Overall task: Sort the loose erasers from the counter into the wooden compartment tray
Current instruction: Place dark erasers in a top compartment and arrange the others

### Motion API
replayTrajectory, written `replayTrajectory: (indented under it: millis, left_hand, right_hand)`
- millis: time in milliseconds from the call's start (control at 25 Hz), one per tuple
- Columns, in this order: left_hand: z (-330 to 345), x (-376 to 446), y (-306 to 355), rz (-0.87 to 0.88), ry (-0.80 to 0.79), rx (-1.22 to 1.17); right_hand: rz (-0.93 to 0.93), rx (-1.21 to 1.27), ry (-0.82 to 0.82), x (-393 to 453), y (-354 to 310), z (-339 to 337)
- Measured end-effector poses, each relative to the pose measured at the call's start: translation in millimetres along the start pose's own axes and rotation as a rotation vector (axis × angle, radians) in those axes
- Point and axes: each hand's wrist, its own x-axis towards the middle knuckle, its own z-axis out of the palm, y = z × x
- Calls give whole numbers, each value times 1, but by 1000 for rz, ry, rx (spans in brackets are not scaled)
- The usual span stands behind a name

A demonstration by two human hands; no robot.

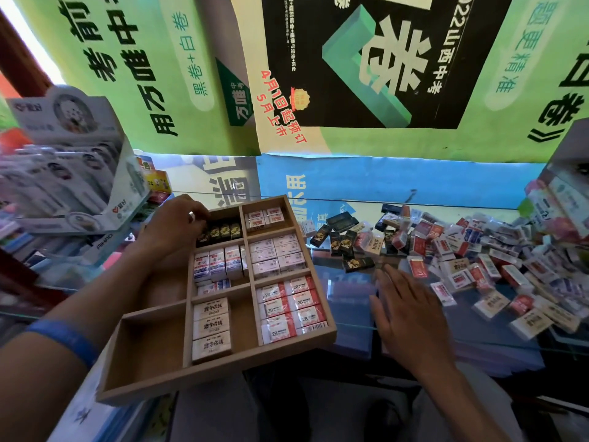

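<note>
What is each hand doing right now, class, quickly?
Left hand: fingers curled at the black erasers in the tray; grip cannot be told.
Right hand: open, flat over the counter, holding nothing.
</note>
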Motion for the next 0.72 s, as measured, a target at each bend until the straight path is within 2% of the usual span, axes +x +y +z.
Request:
replayTrajectory:
  millis: [160,360,440,560,640,720]
  left_hand:
    - [3,-4,1,69,-97,111]
    - [8,-11,30,9,40,81]
    - [11,-15,67,68,68,-4]
    - [21,-25,144,311,-61,-159]
    - [37,-28,187,438,-194,-101]
    - [57,-20,210,488,-340,38]
  right_hand:
    - [0,-3,1,1,0,0]
    - [6,11,6,0,-1,0]
    - [6,8,19,0,-1,-1]
    - [-10,2,15,-1,-2,-1]
    - [-12,9,17,-2,-1,0]
    - [-9,13,29,-2,-1,-1]
